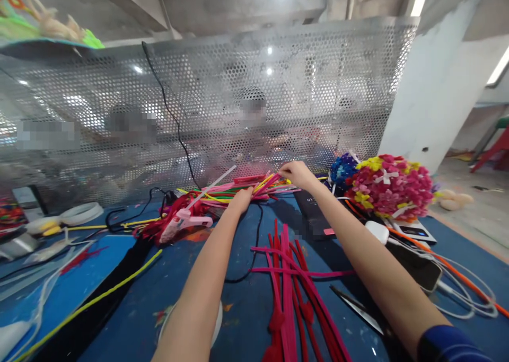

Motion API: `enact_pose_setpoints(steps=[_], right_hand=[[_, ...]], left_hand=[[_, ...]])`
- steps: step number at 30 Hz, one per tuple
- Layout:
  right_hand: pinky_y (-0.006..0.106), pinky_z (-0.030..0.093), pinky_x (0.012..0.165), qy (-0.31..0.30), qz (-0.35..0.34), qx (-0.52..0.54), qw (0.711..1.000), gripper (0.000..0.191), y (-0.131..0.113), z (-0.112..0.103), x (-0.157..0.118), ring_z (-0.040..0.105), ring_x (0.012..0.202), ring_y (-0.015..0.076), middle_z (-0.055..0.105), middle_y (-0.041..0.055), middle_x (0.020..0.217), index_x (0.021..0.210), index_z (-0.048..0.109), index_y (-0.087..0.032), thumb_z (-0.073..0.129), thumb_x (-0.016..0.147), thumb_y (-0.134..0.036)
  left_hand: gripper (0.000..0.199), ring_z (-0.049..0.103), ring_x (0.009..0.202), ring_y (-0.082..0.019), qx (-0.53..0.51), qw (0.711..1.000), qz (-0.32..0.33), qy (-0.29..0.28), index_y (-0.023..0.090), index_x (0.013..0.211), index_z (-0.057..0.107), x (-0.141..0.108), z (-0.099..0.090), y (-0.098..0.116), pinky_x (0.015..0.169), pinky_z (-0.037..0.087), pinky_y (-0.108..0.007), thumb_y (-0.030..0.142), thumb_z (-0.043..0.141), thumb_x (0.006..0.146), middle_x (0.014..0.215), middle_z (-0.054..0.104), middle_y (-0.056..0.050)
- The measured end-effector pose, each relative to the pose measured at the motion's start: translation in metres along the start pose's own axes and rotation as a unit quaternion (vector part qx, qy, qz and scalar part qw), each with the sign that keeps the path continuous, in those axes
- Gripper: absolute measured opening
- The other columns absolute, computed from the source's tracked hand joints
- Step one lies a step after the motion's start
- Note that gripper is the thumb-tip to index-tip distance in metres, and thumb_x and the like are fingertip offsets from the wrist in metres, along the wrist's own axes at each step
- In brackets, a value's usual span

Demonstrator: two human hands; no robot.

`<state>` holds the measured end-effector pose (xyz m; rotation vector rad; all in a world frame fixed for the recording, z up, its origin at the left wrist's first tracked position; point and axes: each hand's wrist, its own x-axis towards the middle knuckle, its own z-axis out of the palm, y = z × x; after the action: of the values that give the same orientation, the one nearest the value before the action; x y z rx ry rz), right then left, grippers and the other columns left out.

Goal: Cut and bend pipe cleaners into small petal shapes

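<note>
At the far side of the table, both my hands are at a pile of coloured pipe cleaners [222, 193], in pink, yellow, green and red. My right hand [297, 174] pinches the ends of some magenta ones, slightly raised. Lower and to its left, my left hand [240, 199] has its fingers closed on stems at the pile's front; the fingertips are partly hidden. Nearer me lies a loose bunch of magenta and red pipe cleaners [285, 282], two magenta ones crossing over it. A pink glue gun [185, 224] with a clear glue stick rests left of my left hand.
Scissors [360, 310] lie beside my right forearm, near a phone [415, 266] with white cable. A fluffy pink and yellow flower bunch [392, 190] stands at right. A perforated metal screen [238, 102] closes the back. At left are a tape roll [81, 213] and a blue board [101, 261].
</note>
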<state>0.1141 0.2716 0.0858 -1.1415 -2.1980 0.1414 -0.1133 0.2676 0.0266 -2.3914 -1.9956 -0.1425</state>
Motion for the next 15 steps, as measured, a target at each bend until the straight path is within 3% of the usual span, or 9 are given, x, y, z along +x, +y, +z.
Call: enact_pose_setpoints(steps=[8, 10, 13, 15], right_hand=[[0.022, 0.032, 0.051, 0.108, 0.009, 0.102, 0.989, 0.021, 0.03, -0.055, -0.012, 0.048, 0.046, 0.0101, 0.053, -0.003, 0.046, 0.07, 0.067, -0.014, 0.052, 0.078, -0.027], [0.023, 0.033, 0.048, 0.154, 0.002, 0.213, 0.965, 0.019, 0.045, -0.07, -0.016, 0.045, 0.043, 0.0096, 0.051, -0.0035, 0.046, 0.069, 0.065, -0.016, 0.055, 0.077, -0.03], [0.025, 0.032, 0.045, 0.22, -0.025, 0.395, 0.892, 0.019, 0.067, -0.09, -0.022, 0.042, 0.044, 0.0095, 0.048, -0.0042, 0.053, 0.071, 0.058, -0.021, 0.06, 0.073, -0.04], [0.025, 0.03, 0.044, 0.23, -0.038, 0.437, 0.869, 0.023, 0.078, -0.099, -0.028, 0.039, 0.046, 0.0099, 0.043, -0.0051, 0.055, 0.075, 0.054, -0.025, 0.056, 0.075, -0.048]], left_hand=[[0.033, 0.058, 0.094, -0.02, -0.009, 1.0, 0.005, 0.009, 0.016, 0.115, 0.05, 0.001, -0.001, -0.003, 0.079, 0.049, -0.04, 0.031, 0.051, 0.086, 0.112, 0.056, -0.008], [0.032, 0.058, 0.094, -0.019, -0.011, 1.0, 0.006, 0.009, 0.016, 0.115, 0.051, 0.003, 0.0, -0.006, 0.079, 0.049, -0.04, 0.03, 0.051, 0.086, 0.111, 0.056, -0.008], [0.032, 0.058, 0.094, -0.019, -0.015, 1.0, 0.007, 0.012, 0.016, 0.115, 0.051, 0.005, 0.002, -0.009, 0.079, 0.05, -0.039, 0.03, 0.052, 0.086, 0.111, 0.056, -0.008], [0.032, 0.058, 0.094, -0.019, -0.017, 1.0, 0.006, 0.014, 0.016, 0.115, 0.051, 0.006, 0.003, -0.01, 0.079, 0.049, -0.039, 0.03, 0.052, 0.086, 0.112, 0.056, -0.008]])
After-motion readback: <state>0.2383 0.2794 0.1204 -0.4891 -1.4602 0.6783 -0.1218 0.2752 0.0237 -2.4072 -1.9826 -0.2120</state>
